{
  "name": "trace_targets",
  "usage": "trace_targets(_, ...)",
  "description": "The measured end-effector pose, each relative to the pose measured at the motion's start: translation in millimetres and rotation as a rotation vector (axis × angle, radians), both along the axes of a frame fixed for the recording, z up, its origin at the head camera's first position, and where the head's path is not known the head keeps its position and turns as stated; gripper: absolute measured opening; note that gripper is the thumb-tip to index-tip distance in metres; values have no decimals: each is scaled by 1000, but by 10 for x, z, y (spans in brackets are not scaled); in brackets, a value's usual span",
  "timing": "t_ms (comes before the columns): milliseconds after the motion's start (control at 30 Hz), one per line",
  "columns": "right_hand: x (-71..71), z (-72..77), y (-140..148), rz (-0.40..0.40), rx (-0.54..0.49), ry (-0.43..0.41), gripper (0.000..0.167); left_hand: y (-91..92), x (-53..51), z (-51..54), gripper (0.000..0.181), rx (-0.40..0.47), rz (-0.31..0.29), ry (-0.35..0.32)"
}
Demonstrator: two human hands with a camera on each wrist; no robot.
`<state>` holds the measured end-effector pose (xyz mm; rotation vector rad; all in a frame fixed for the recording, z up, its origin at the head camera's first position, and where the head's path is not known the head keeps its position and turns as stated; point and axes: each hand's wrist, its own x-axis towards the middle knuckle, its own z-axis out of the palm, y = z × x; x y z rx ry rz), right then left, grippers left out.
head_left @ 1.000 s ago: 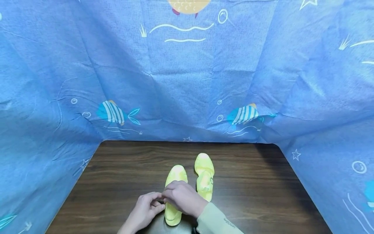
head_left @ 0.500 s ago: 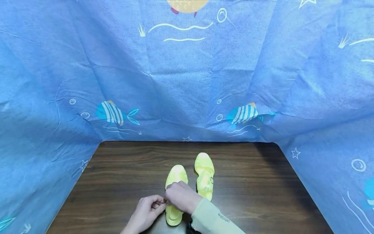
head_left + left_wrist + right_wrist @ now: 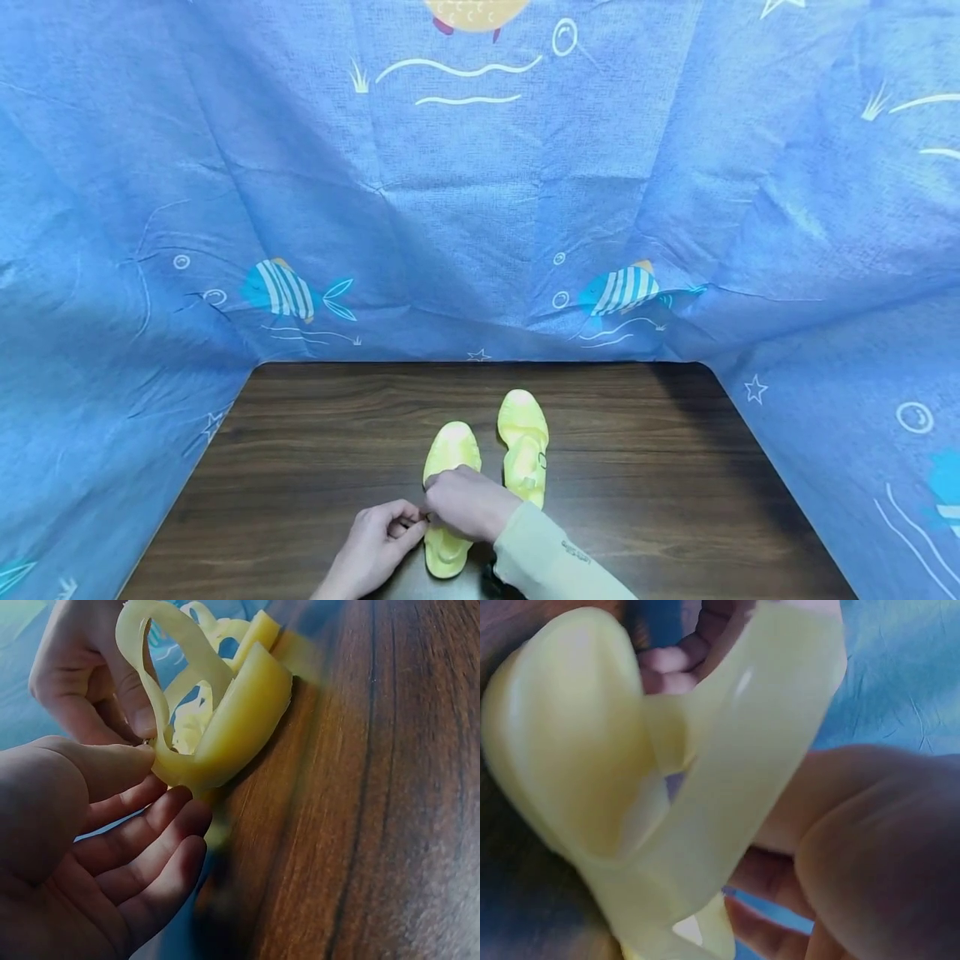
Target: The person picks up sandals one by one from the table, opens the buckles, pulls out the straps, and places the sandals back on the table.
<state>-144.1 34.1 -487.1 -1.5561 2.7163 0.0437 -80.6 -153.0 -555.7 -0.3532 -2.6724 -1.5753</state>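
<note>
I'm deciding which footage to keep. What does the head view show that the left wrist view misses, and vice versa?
Only the head view: the right sleeve with its lettering, and the orange print at the top of the picture.
Only the left wrist view: the gaps through the strap loop on the handled yellow shoe.
Both: the left hand and right hand at that shoe, the wooden table and the blue cloth.
</note>
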Motion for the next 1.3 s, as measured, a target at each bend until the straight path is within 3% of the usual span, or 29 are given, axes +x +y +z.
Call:
trace_targets(333,-45,-143,139,152,-177,-18,11,-17,22,-10,4,82,-25,-54)
trace_targets(500,-34,-205,188,153,-254,-64,10,-31,27,16,6,97,-33,-89)
trace_targets(667,-41,-282,214,147,-338,-146,9,-31,39,31,6,92,3,-93)
trace_targets(933,-39,-355,235,148,-402,-175,8,-26,58,30,8,132,41,-105)
trace_targets(1133,-34,-368,244,140,-400,-160,6,-9,72,13,7,136,54,-59)
trace_targets(1300,-20,-357,249,130,-383,-131,6,25,92,-22,5,116,78,49)
